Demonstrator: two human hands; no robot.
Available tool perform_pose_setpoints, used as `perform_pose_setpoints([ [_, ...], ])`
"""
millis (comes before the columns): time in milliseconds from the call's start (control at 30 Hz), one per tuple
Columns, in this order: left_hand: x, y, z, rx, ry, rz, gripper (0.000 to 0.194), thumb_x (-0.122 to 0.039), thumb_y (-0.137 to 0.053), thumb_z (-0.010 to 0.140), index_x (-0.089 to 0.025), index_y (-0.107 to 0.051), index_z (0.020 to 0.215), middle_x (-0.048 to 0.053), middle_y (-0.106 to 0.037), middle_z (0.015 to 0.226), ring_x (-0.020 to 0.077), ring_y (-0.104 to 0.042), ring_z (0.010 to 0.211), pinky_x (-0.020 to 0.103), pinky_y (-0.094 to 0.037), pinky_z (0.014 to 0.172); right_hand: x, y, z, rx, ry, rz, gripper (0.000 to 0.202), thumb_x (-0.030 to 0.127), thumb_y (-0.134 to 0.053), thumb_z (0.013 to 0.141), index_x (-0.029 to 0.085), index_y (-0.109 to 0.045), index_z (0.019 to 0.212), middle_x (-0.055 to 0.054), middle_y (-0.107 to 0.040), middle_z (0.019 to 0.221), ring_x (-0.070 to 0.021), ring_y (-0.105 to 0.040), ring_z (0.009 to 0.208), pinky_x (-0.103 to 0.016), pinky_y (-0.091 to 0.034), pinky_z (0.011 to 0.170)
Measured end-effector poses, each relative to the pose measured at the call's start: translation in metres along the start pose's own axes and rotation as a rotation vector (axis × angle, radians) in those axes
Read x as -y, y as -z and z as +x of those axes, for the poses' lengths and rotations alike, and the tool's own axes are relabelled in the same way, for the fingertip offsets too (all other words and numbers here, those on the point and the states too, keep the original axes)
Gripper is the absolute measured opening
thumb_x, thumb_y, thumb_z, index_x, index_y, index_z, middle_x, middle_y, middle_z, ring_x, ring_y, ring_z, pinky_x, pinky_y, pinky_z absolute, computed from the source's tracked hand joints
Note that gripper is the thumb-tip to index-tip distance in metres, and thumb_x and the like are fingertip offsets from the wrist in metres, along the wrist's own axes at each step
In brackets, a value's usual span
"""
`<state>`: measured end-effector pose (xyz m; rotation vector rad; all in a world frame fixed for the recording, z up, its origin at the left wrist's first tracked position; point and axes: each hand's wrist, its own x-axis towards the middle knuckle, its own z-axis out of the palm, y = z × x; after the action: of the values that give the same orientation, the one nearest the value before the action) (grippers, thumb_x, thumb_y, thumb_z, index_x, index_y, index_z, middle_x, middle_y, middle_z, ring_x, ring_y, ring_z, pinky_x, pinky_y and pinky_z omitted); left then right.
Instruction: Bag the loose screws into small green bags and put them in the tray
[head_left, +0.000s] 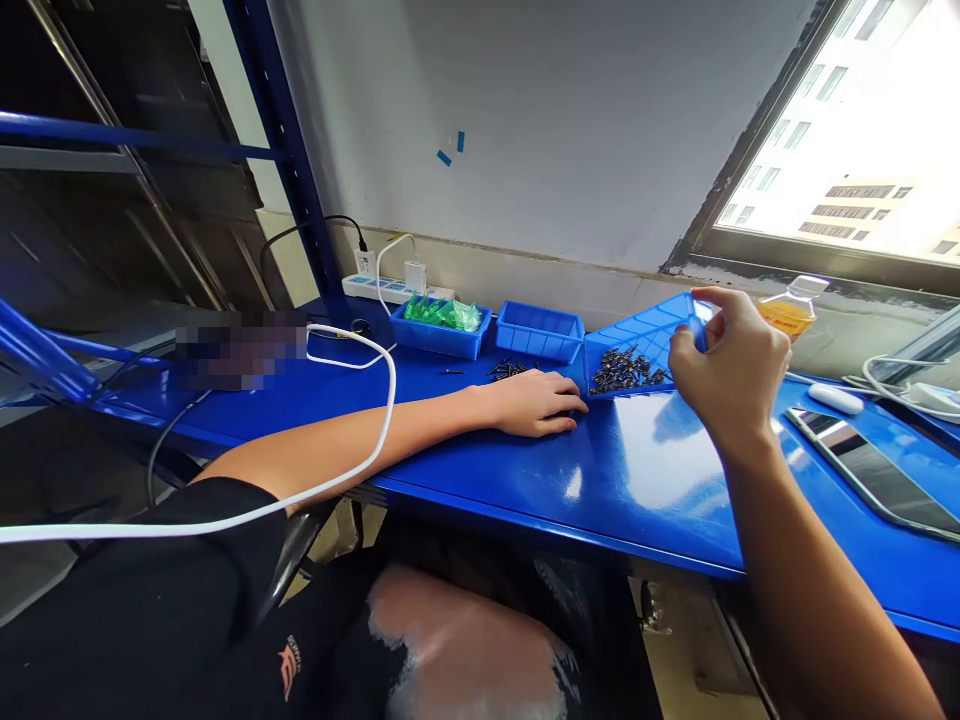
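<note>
My right hand (731, 355) pinches the raised right end of a blue plastic bin (649, 335), which is tilted toward the left. Dark screws (626, 370) have gathered in the lower part of that bin. My left hand (536, 402) lies palm down on the blue table (480, 465), fingers apart and pointing at the bin's lower left corner. A small pile of dark screws (510, 369) lies on the table just behind my left hand, partly hidden by it. One single screw (452, 372) lies further left.
Behind stand an empty blue bin (540, 332) and a blue bin with green pieces (442, 318). A power strip (390, 288) sits by the wall. At the right are a bottle (793, 306), a phone-like flat device (877, 470) and a white case (835, 399). A white cable (390, 400) crosses above my left arm.
</note>
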<state>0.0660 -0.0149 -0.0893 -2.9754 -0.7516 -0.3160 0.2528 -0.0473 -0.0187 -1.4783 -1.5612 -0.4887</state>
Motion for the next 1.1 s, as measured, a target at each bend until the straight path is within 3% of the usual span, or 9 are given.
perform_pose_setpoints([
  [233, 0.0, 0.0, 0.0, -0.002, 0.004, -0.001, 0.035, -0.034, -0.04, 0.094, -0.018, -0.055, 0.122, 0.009, -0.056, 0.125, 0.0219, -0.05, 0.116, 0.033, -0.04, 0.092, 0.007, -0.009, -0.014, -0.017, 0.13, -0.026, 0.035, 0.024, -0.043, 0.077, 0.021, -0.055, 0.109, -0.007, -0.06, 0.074, -0.0257, -0.06, 0.073, -0.037, -0.044, 0.065],
  [733, -0.001, 0.0, -0.001, 0.01, 0.1, 0.013, 0.038, -0.041, -0.04, 0.093, -0.022, -0.055, 0.123, 0.011, -0.055, 0.121, 0.027, -0.05, 0.112, 0.04, -0.04, 0.092, 0.02, -0.007, -0.027, -0.083, 0.318, -0.072, 0.034, 0.021, -0.042, 0.079, 0.021, -0.059, 0.109, -0.005, -0.064, 0.071, -0.0184, -0.057, 0.058, -0.029, -0.038, 0.052],
  [1100, 0.0, -0.002, 0.0, -0.022, 0.109, 0.07, 0.035, -0.039, -0.041, 0.092, -0.02, -0.059, 0.116, 0.008, -0.06, 0.117, 0.0245, -0.054, 0.108, 0.037, -0.042, 0.088, 0.023, -0.003, -0.027, -0.002, 0.467, -0.016, 0.032, 0.024, -0.044, 0.082, 0.022, -0.062, 0.108, -0.002, -0.063, 0.065, -0.015, -0.053, 0.051, -0.028, -0.038, 0.053],
])
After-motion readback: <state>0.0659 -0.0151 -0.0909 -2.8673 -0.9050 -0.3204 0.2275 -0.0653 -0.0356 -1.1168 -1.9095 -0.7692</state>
